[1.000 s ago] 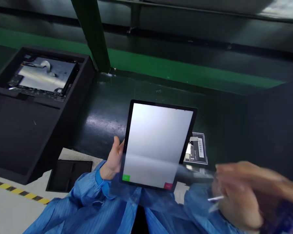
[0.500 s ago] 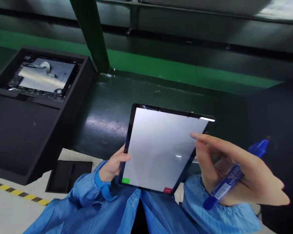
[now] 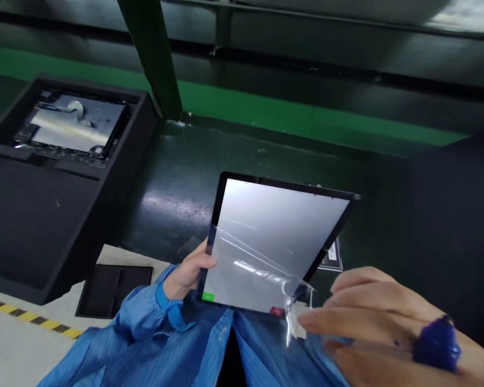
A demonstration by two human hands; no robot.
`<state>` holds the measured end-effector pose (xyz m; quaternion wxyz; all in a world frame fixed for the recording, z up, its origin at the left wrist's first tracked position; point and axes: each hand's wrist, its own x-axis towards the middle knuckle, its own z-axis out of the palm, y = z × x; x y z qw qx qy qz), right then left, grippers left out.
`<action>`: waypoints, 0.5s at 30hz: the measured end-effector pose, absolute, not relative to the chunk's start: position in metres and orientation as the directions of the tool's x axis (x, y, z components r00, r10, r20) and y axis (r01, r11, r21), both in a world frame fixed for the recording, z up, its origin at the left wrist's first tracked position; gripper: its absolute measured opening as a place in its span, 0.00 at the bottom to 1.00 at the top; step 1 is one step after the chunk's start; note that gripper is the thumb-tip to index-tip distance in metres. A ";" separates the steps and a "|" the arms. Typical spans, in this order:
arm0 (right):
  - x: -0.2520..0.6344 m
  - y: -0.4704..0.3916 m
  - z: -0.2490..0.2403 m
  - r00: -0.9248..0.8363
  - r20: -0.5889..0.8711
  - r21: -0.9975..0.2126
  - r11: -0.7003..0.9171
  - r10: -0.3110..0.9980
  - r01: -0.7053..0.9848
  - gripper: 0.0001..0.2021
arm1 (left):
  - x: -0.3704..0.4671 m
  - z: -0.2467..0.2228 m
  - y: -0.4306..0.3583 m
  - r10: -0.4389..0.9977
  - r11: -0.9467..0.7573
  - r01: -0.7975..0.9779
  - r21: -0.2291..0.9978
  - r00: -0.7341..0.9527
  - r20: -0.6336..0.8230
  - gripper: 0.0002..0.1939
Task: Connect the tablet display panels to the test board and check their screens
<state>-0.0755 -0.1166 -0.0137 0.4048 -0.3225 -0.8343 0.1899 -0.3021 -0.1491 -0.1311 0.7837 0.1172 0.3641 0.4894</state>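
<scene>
My left hand (image 3: 191, 274) is closed on the left edge of a tablet (image 3: 282, 226) with a lit, nearly white screen and a black bezel. Its thumb rests on the front, and the other fingers are behind. Green and red boxes show at the screen's lower corners. A clear plastic film (image 3: 252, 258) stretches over the lower screen, lifted towards the right. My right hand (image 3: 371, 317), somewhat blurred, pinches the film's right end below the tablet's right edge. A blue pen (image 3: 438, 344) is tucked in the same hand, mostly hidden by the fingers.
On the left a black foam tray (image 3: 125, 156) holds a screen panel (image 3: 78, 126) with a ribbon cable. A dark flat tray (image 3: 115, 290) lies lower down. A green post (image 3: 153, 59) rises behind the dark green bench (image 3: 177, 177). A printed label (image 3: 333, 255) shows beyond the tablet.
My right hand has moved from the tablet's upper right down towards me, drawing the clear film up off the screen. The pen turned with it. My left hand and the tablet stay nearly still.
</scene>
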 end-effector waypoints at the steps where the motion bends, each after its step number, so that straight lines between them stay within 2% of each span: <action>1: -0.079 -0.115 -0.011 -0.434 0.573 -0.630 0.713 0.695 0.310 0.14 | -0.302 -0.131 -0.149 0.852 0.494 -0.679 0.542 0.255 -0.457 0.25; 3: -0.082 -0.111 -0.007 -0.489 0.557 -0.675 0.709 0.672 0.206 0.12 | -0.301 -0.130 -0.149 0.854 0.492 -0.675 0.549 0.255 -0.453 0.25; 6: -0.078 -0.107 -0.003 -0.623 0.472 -0.698 0.696 0.624 0.168 0.07 | -0.301 -0.131 -0.150 0.857 0.495 -0.661 0.564 0.265 -0.441 0.27; 11: -0.072 -0.113 -0.005 -0.613 0.447 -0.722 0.667 0.652 0.184 0.04 | -0.303 -0.135 -0.154 0.867 0.480 -0.639 0.602 0.237 -0.439 0.28; 13: -0.074 -0.115 -0.007 -0.565 0.484 -0.685 0.691 0.668 0.230 0.04 | -0.303 -0.137 -0.157 0.870 0.476 -0.634 0.609 0.241 -0.430 0.26; 15: -0.077 -0.114 -0.007 -0.525 0.510 -0.580 0.723 0.682 0.376 0.08 | -0.304 -0.139 -0.159 0.872 0.476 -0.627 0.617 0.247 -0.422 0.24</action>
